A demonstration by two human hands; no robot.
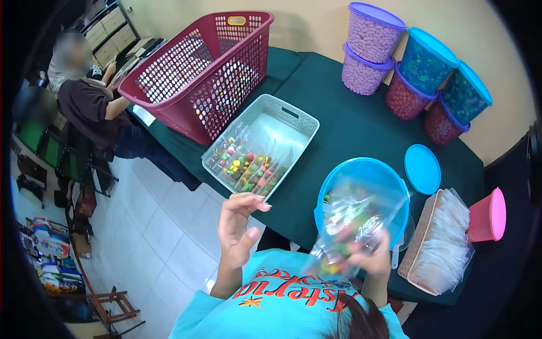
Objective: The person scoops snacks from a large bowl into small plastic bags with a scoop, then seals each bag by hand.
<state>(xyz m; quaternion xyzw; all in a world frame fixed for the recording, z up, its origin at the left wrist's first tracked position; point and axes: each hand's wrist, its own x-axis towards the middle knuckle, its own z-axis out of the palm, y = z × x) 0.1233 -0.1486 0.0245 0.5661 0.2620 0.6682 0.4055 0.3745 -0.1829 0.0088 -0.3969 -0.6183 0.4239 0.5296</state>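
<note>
My right hand (374,259) grips a clear plastic bag of colourful candies (347,229), tilted over the front of a blue tub (336,169). The bag and hand are slightly blurred. More candies show inside the tub behind the bag. My left hand (237,230) is raised with bent fingers and the thumb apart, holding nothing. Just beyond it stands a light grey basket (307,121), with several filled candy bags (245,164) lined up in its near half.
A tall maroon laundry basket (197,96) stands at the back left. Lidded candy tubs (375,34) are stacked along the wall. A blue lid (422,169), a woven basket of empty plastic bags (443,248) and a pink tub (488,217) sit at right. Another person (90,107) stands at left.
</note>
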